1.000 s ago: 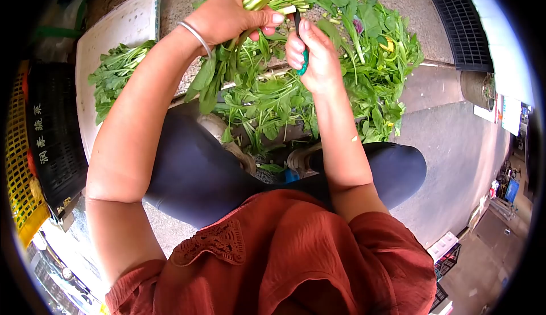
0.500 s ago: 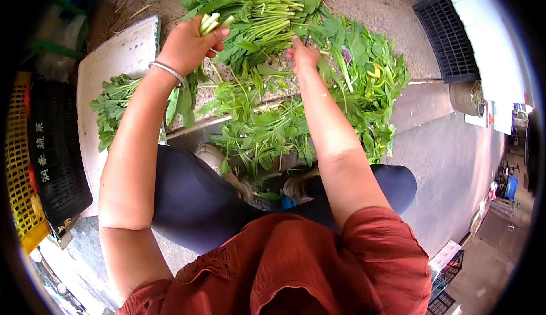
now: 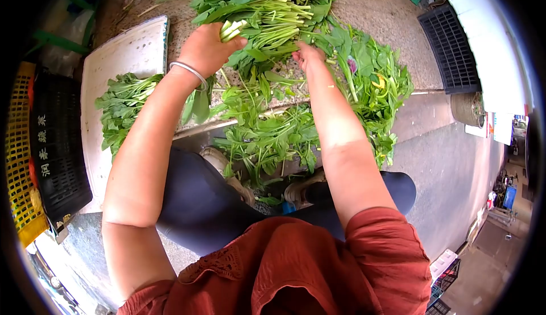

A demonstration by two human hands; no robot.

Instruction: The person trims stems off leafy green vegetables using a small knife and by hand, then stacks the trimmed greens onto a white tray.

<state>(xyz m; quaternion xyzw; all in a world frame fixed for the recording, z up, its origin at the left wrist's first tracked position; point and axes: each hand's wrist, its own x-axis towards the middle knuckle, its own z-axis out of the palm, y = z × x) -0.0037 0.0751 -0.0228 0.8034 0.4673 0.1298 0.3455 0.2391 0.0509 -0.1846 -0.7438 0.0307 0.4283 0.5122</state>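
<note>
My left hand (image 3: 206,48), with a bangle at the wrist, is closed round a small bunch of leafy greens (image 3: 232,30). Pale cut stem ends stick out above the fist, and green leaves hang below the wrist. At the right side of a big heap of leafy greens (image 3: 278,20) is my right hand (image 3: 310,56), by the stem ends. Its fingers are bent together; what is between them, if anything, I cannot make out. Loose leaves and stems (image 3: 267,130) lie beneath and between my arms.
On the left, a white foam tray (image 3: 91,121) holds another bunch of greens (image 3: 128,101). Black (image 3: 60,144) and yellow (image 3: 20,155) plastic crates stand beyond it. Scattered leaves with yellow bits (image 3: 378,80) lie right of my right arm. A black crate (image 3: 449,47) is at the far right.
My view has shifted slightly, so the scene sits a little further right. My left hand has moved slightly right and down, still gripping its bunch. My right hand stays by the heap's stem ends.
</note>
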